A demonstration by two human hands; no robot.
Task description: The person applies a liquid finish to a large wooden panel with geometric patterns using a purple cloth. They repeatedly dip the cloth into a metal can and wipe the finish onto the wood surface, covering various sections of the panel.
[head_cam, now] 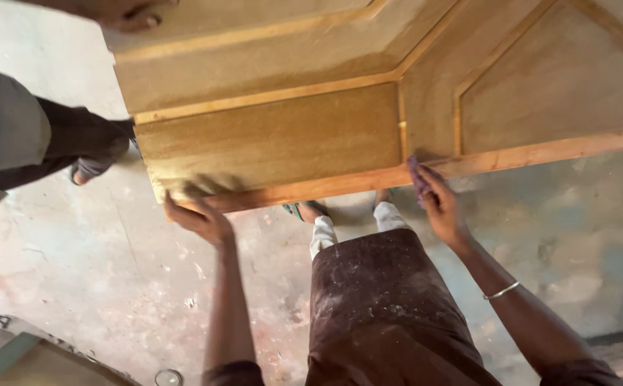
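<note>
Brown apron (pixel 383 314) nearest; both hands' fingers (pixel 426 182) gripping the wooden door panel's (pixel 268 139) edge.

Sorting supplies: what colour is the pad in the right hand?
Purple pad, right hand; head view.

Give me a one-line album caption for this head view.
Two hands, left and right, press on a panelled wooden door edge above a dusty floor.

Beyond our work we see another person's dark trouser leg (pixel 76 136) at the left. A small round lid (pixel 168 377) lies on the stained concrete floor (pixel 97 271).
</note>
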